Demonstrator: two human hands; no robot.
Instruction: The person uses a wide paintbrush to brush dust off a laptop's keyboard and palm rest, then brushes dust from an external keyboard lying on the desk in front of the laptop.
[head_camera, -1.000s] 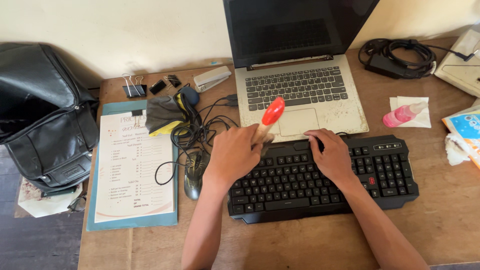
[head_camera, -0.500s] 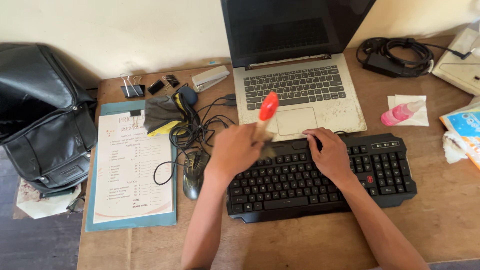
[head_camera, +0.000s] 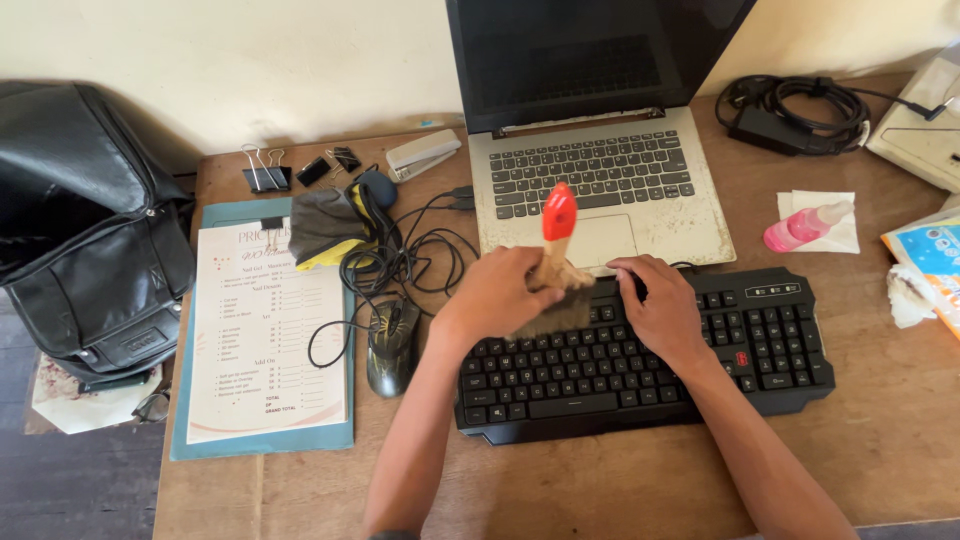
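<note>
Since half second ago, left hand (head_camera: 497, 293) swept red-tipped wooden brush (head_camera: 556, 262) slightly toward keyboard's left. Brushing under way on black keyboard (head_camera: 640, 352) near bench front edge; upper-left rows covered, remainder seemingly left. Left fingers clenched round handle, bristles on keys. Right hand (head_camera: 662, 312) flat, released, steadying keyboard.

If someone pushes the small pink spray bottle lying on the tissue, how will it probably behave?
The pink spray bottle lies on its side on a white tissue, so it would probably roll rather than tip. It looks like small, thin plastic, so it is likely light. The loose tissue may slide with it across the wooden desk.
</note>
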